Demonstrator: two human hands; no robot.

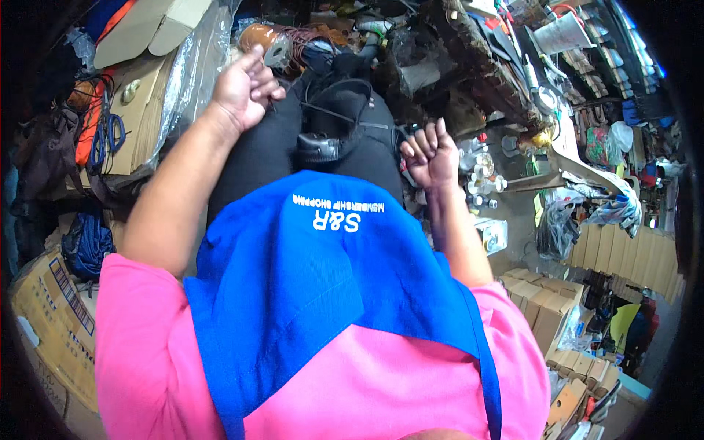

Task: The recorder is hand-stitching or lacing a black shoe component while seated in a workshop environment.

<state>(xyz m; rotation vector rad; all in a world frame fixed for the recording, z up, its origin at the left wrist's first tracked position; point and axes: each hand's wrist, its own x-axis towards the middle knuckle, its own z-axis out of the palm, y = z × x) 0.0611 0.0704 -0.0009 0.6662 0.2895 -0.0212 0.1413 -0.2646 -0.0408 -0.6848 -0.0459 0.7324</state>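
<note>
Left hand [246, 88]: I logged it raised over the left knee, fingers loosely curled, half open; it seemed to pinch a thin dark thread, though I could not tell for certain.

Right hand [431, 155]: closed into a fist beside the right knee, knuckles up, as if drawing the same thread taut. I could not make out what lay inside the fist.

Black shoe [330, 121]: rested on the lap between the two hands, on the dark trousers [257, 158], a thin cord looped across its top; held there, I judged, so both hands could work at it from either side.

Blue apron [315, 286]: hung over the pink shirt [139, 345], covering the chest and lap.

Brown shoe [275, 38]: lay just beyond the knees, among other footwear.

Blue-handled scissors [106, 136]: on flattened cardboard [143, 110] at the far left, within reach of the left arm.

Small bottles [484, 176]: clustered near the right fist.

Cardboard boxes [539, 301]: stacked at the lower right, well apart from the work.
</note>
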